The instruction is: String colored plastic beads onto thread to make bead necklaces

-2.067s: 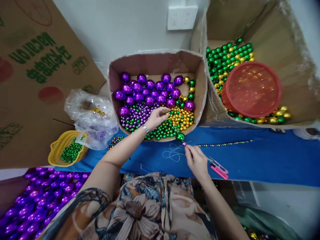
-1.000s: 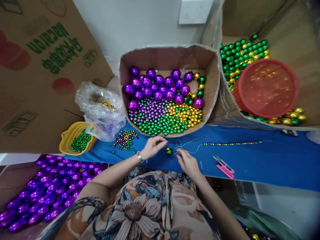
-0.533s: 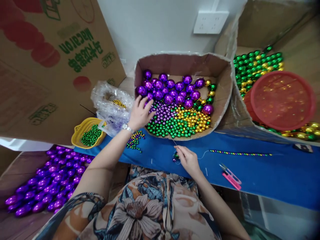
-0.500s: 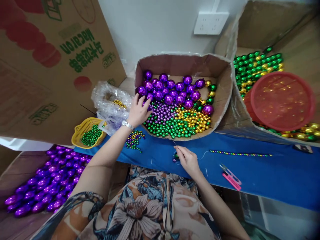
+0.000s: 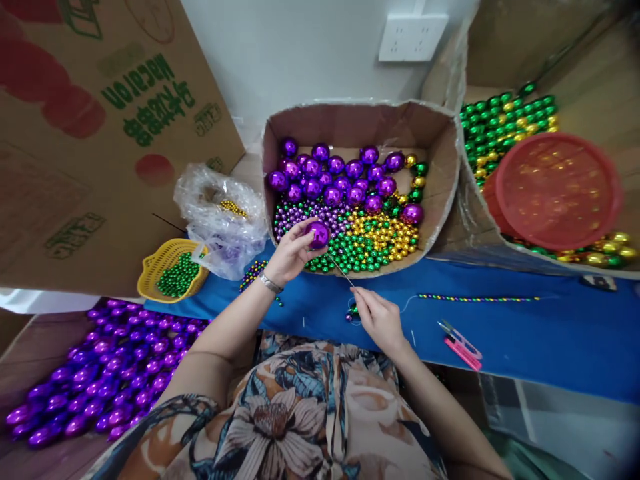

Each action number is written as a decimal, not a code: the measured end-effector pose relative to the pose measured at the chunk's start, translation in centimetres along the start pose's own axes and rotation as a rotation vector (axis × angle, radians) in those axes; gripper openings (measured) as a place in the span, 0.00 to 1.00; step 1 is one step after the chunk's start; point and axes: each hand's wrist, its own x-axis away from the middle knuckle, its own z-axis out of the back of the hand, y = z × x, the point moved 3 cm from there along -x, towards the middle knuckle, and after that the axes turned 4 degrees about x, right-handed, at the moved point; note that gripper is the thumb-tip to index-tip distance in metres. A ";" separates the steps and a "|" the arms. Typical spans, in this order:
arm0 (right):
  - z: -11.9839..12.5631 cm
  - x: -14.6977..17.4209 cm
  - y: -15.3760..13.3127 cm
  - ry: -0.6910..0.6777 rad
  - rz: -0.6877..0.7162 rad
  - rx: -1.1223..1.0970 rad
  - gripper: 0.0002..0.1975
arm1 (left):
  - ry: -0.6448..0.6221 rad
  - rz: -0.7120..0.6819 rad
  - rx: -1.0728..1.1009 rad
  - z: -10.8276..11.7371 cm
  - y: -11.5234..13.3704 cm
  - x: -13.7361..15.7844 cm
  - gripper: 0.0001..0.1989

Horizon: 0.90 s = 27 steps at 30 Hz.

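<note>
My left hand (image 5: 291,252) pinches a large shiny purple bead (image 5: 317,235) above the front of the cut-down cardboard box (image 5: 445,193). A thin needle (image 5: 341,270) is gripped in my right hand (image 5: 380,318), pointing up and left with its tip close to the purple bead. Whether the tip is inside the bead, I cannot tell. Below my right fingers, a few green and purple beads (image 5: 352,312) lie with loose thread on the blue cloth (image 5: 530,347). Inside the box are large purple beads (image 5: 333,195) and small green beads (image 5: 345,252), gold beads (image 5: 385,233) and purple beads (image 5: 295,217).
A yellow basket (image 5: 145,280) of green beads and a plastic bag (image 5: 220,227) stand left. On the right lie a strung bead strand (image 5: 477,298) and pink-handled snips (image 5: 463,350). A red tub (image 5: 560,197) sits in another box. Purple beads (image 5: 110,373) fill a box at lower left.
My left hand has picked up a large purple bead and brought it right and toward me, to the needle's tip. My right hand has stayed nearly in place, and the needle shows more plainly.
</note>
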 end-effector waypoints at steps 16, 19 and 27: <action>0.1 0.6 1.0 -0.041 -0.007 0.123 0.14 | 0.020 0.112 0.113 0.1 -2.4 0.6 0.20; 0.1 0.7 1.1 -0.047 -0.005 0.144 0.14 | 0.012 0.103 0.101 0.0 -2.2 0.7 0.22; -0.5 0.3 0.9 -0.050 -0.028 0.113 0.14 | -0.067 0.022 -0.064 -1.4 -3.1 2.2 0.30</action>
